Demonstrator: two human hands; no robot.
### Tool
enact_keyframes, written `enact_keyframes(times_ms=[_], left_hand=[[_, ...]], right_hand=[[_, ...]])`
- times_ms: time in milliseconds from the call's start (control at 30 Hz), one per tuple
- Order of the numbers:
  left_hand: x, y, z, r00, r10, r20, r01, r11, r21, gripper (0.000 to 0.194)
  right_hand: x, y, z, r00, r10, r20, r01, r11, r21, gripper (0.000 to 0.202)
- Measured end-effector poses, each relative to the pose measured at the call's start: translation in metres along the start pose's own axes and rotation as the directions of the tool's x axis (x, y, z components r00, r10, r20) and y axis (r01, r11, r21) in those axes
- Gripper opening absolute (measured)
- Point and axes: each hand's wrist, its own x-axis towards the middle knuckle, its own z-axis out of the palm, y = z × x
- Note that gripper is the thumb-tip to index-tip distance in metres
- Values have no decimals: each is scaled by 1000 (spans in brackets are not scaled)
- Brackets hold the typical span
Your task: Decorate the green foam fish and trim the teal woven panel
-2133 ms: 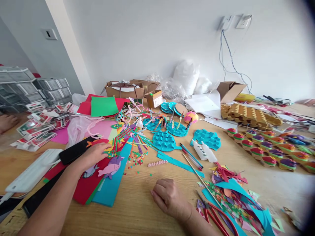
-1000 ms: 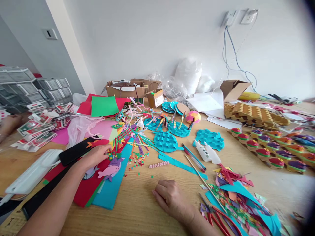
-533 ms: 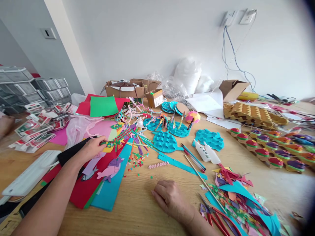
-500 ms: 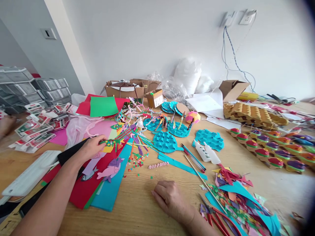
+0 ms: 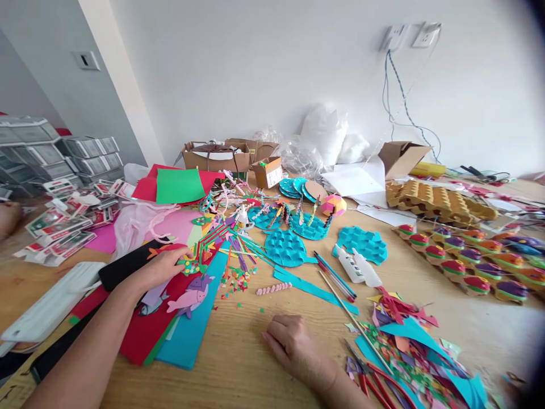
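Note:
My left hand (image 5: 164, 268) reaches over the paper sheets at the left, its fingers closed around the edge of a green spotted paper cutout (image 5: 191, 266). An orange-red paper shape (image 5: 164, 250) shows just behind that hand. Pink and purple fish cutouts (image 5: 191, 298) lie on the red paper (image 5: 147, 335) and blue paper (image 5: 191, 335) below it. My right hand (image 5: 293, 346) rests on the wooden table (image 5: 238, 352) with its fingers curled; nothing shows in it. A pink twisted piece (image 5: 273, 288) lies beyond it, and red-handled scissors (image 5: 370, 372) lie to its right.
Blue egg-carton pieces (image 5: 286, 247), glue bottles (image 5: 357, 266) and pens (image 5: 336, 275) lie mid-table. Paper scraps (image 5: 426, 363) and painted egg cartons (image 5: 464, 261) are at the right. A power strip (image 5: 53, 304) lies left. Another person's hand (image 5: 9, 218) is at the left edge.
The green spotted cutout has turned and dropped slightly beside my left hand. An orange-red shape now shows behind that hand. My right hand has stayed in place.

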Motion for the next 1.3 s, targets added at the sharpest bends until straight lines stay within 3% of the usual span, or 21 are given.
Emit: enact_keyframes(times_ms=[133,267,500,667,800,1033,1300], left_hand=[[0,1,-2,1000,11,-28,-9,999,39,30],[8,12,-11,986,22,-165,-3,993,116,29],[64,29,-9,973,-13,-231,39,993,108,32],[110,33,-7,978,23,-205,7,990,144,23],[132,35,-6,984,102,-146,-69,975,210,27],[146,33,-1,985,169,-16,-160,954,254,27],[155,29,-8,996,84,38,-90,979,183,29]], right_hand=[[1,0,0,1000,0,-13,0,1000,-1,26],[1,0,1,1000,-2,-11,2,1000,-7,25],[0,0,2,1000,7,-6,-7,1000,-17,25],[0,1,2,999,39,-11,-39,999,-33,23],[0,2,2,999,54,8,-54,998,-35,22],[2,0,-1,996,79,50,-77,996,-35,20],[4,-1,-2,995,80,60,-80,997,-9,21]])
